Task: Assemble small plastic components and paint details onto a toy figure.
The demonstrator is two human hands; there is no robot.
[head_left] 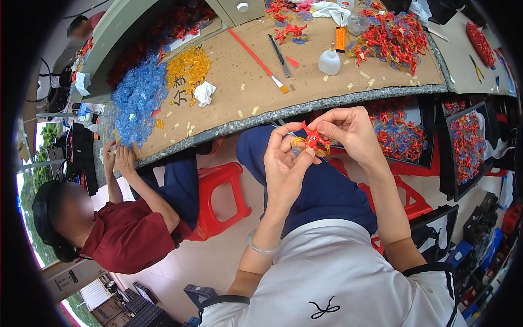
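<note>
A small red toy figure (311,143) with black-and-white eyes is held over my lap, just in front of the table edge. Yellow ring-like parts and a clear bluish piece show around its lower body. My left hand (286,171) pinches it from the left, thumb low on its front. From the right, my right hand (351,133) grips its upper part between thumb and forefinger. Parts of the figure are covered by my fingers.
On the table (234,82) lie blue clear pieces (139,92), yellow pieces (188,65), a paintbrush (256,59), a utility knife (279,56), a white bottle (329,61) and heaped red figures (389,41). A co-worker (131,229) sits at left; a filled tray (400,136) stands at right.
</note>
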